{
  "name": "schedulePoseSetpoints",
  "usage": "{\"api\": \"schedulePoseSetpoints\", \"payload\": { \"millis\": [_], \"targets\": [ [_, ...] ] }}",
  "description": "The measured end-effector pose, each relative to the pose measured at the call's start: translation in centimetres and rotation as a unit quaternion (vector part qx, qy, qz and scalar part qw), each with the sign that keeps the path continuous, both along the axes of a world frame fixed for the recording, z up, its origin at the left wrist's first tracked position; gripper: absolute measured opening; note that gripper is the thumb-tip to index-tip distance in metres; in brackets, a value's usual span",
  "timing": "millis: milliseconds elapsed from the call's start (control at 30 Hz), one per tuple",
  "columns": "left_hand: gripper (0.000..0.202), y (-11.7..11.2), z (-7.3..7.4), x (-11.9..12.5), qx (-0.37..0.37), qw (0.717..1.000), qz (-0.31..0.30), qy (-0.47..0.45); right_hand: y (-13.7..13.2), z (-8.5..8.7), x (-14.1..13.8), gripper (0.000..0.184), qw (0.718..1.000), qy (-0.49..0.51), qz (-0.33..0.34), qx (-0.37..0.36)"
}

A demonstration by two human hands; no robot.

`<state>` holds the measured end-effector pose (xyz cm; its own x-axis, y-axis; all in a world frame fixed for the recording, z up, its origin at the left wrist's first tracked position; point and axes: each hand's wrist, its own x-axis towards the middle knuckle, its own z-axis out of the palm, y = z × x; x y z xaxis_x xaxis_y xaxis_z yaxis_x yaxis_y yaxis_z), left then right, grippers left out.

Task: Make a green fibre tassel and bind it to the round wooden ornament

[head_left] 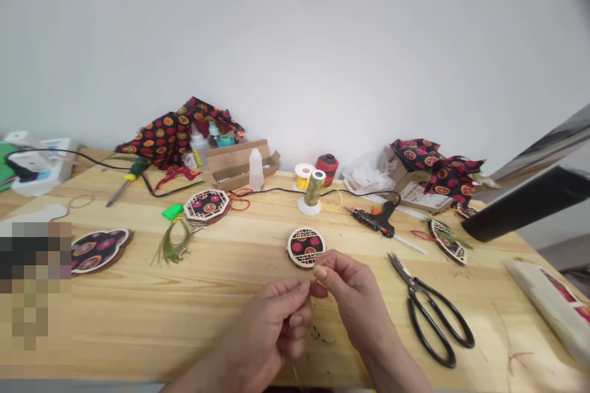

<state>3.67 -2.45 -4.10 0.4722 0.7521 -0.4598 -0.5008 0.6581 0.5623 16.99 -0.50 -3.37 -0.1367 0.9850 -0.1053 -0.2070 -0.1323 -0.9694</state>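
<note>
My left hand [271, 319] and my right hand [350, 295] meet low in the middle of the wooden table [138, 313]. Both are closed in a pinch, fingertips almost touching, around something thin that I cannot make out; a fine thread seems to hang below them. Just beyond the fingertips lies a round wooden ornament [306, 247] with a lattice frame and dark red-dotted fabric. Black scissors [431, 307] lie to the right of my right hand.
Behind stand a gold thread spool [314, 190], a yellow spool [303, 175] and a red spool [327, 167]. A black glue gun [375, 220], cardboard boxes, patterned fabric [175, 129], more ornaments [206, 206], a green tassel [173, 245] and a screwdriver [124, 184] lie around.
</note>
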Motion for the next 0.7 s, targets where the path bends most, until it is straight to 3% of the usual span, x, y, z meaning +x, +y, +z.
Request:
{"api": "schedulePoseSetpoints", "payload": {
  "millis": [567,700],
  "targets": [
    [0.016,-0.22,0.10,-0.20,0.054,0.994,0.013,0.090,-0.11,0.40,-0.29,0.020,0.998,-0.053,-0.019,0.016],
    [0.012,0.01,0.50,-0.58,0.136,0.981,0.035,0.133,-0.24,0.93,-0.40,0.015,0.998,-0.049,-0.020,0.026]
  ]
}}
